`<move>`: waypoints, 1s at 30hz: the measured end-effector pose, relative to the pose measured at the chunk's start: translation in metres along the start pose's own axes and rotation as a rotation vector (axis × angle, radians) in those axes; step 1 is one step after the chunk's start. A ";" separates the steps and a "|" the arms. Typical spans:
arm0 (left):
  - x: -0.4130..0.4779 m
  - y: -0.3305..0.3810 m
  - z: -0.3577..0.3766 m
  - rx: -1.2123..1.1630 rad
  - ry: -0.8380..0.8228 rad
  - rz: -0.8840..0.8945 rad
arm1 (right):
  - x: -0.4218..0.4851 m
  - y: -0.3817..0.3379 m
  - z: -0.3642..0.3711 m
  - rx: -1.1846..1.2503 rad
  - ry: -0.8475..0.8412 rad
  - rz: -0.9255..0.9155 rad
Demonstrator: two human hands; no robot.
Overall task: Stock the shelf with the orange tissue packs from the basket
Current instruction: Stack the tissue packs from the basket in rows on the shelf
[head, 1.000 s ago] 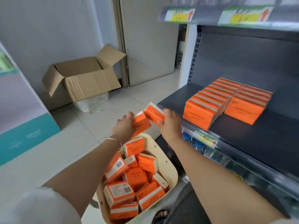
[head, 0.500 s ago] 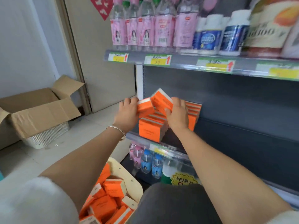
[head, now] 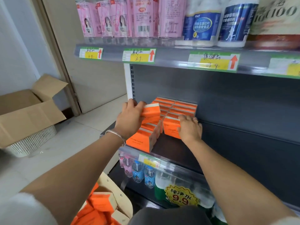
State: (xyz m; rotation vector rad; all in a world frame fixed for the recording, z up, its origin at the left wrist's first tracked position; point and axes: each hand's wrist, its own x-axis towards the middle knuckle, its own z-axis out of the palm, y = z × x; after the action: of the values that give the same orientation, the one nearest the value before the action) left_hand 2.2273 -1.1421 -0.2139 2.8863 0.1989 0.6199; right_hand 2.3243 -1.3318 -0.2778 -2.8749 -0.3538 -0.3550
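Both hands have reached the shelf (head: 177, 150): the right hand (head: 190, 127) grips one pack (head: 170, 129), seating it at the front of the right row (head: 185, 105); the left hand (head: 129, 117) clasps the other pack (head: 151, 112) above the left row (head: 139, 142), next in. More fill the basket (head: 121, 200).

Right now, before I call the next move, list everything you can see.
shelved tissue packs: two rows, orange, left end of middle shelf
held pack: one, orange, above left row
front pack: one, orange, front of right row
basket: one, cream, bottom centre, holds loose packs
pink-labelled bottles: several, top shelf left
blue-labelled bottles: two, white, top shelf right
price tags: four, green-yellow, top shelf edge
small water bottles: several, pink and blue, beneath middle shelf
cardboard box: one, brown, floor left
left hand: grips held pack
right hand: holds front pack
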 end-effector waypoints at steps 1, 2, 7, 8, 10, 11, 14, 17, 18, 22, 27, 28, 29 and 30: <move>0.003 0.000 0.003 0.003 -0.005 0.001 | 0.004 -0.001 0.004 -0.025 0.007 -0.017; 0.006 0.000 0.006 0.006 -0.009 0.004 | 0.008 -0.001 0.008 -0.050 0.018 -0.034; 0.013 0.001 0.018 -0.012 -0.032 0.023 | 0.014 0.005 0.022 -0.124 0.132 -0.035; 0.013 0.001 0.019 -0.015 -0.036 0.032 | 0.013 0.005 0.024 -0.134 0.131 -0.048; 0.014 0.001 0.019 -0.038 -0.032 0.041 | 0.011 0.005 0.025 -0.131 0.112 -0.065; 0.014 0.002 0.019 -0.052 -0.028 0.039 | 0.009 0.005 0.024 -0.121 0.107 -0.064; 0.012 0.004 0.016 -0.049 -0.026 0.041 | 0.004 0.000 0.012 0.007 0.168 -0.073; 0.008 0.006 0.013 -0.009 -0.007 0.059 | -0.004 -0.013 -0.011 0.235 0.316 -0.198; 0.007 0.007 0.012 0.001 0.001 0.066 | -0.008 -0.019 -0.018 0.282 0.336 -0.271; -0.002 0.022 0.006 -0.017 0.003 0.133 | -0.026 -0.038 -0.037 0.124 0.359 -0.478; -0.010 0.032 -0.002 -0.071 0.009 0.096 | -0.033 -0.033 -0.053 0.019 0.255 -0.364; -0.012 0.031 -0.003 -0.045 -0.002 0.089 | -0.036 -0.028 -0.054 0.018 0.246 -0.332; -0.013 0.030 -0.003 -0.012 -0.014 0.089 | -0.039 -0.023 -0.054 0.020 0.241 -0.293; -0.015 0.028 -0.003 0.019 -0.026 0.088 | -0.042 -0.017 -0.053 0.024 0.225 -0.252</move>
State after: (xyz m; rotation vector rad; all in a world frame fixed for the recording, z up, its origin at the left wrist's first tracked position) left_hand 2.2154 -1.1715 -0.2117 2.9329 0.0751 0.5978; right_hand 2.2692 -1.3378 -0.2356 -2.7325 -0.6738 -0.7050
